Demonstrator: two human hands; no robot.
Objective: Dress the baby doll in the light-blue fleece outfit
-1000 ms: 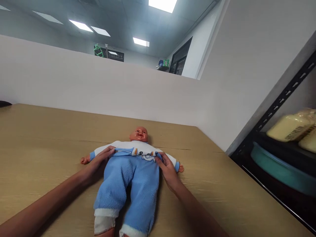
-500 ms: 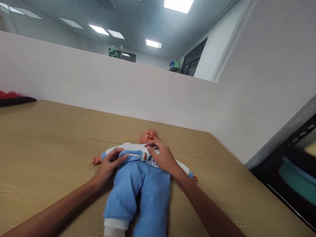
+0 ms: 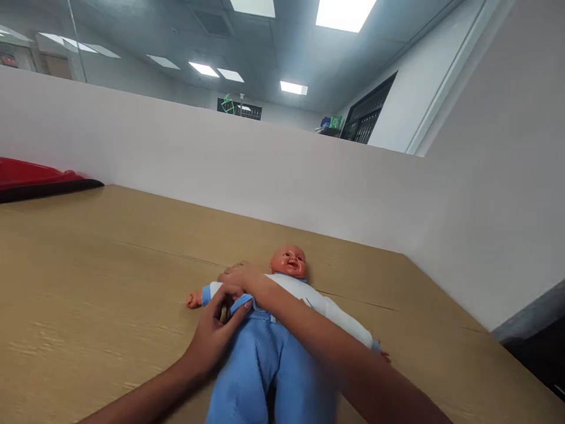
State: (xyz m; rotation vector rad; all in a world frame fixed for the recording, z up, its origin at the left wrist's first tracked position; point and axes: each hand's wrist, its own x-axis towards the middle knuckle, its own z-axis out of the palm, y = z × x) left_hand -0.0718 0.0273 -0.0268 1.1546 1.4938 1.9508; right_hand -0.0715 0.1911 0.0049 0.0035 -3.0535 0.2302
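A baby doll lies on its back on the wooden table, in a white top with blue cuffs and blue overalls. At the doll's waist my left hand has the upper edge of the overalls between thumb and fingers. My right hand reaches across the doll's chest to the shoulder on the left of the view. Its fingers are laid out over that shoulder, a little blurred, with nothing seen in them. My right forearm hides much of the doll's front.
A low white partition runs along the back of the table and meets a wall at right. A red object with a black edge sits at the far left. Dark shelving is partly visible at lower right.
My right hand has moved left from the doll's chest to the opposite shoulder, its forearm now crossing the body. My left hand stays at the overalls' edge. The view has shifted left.
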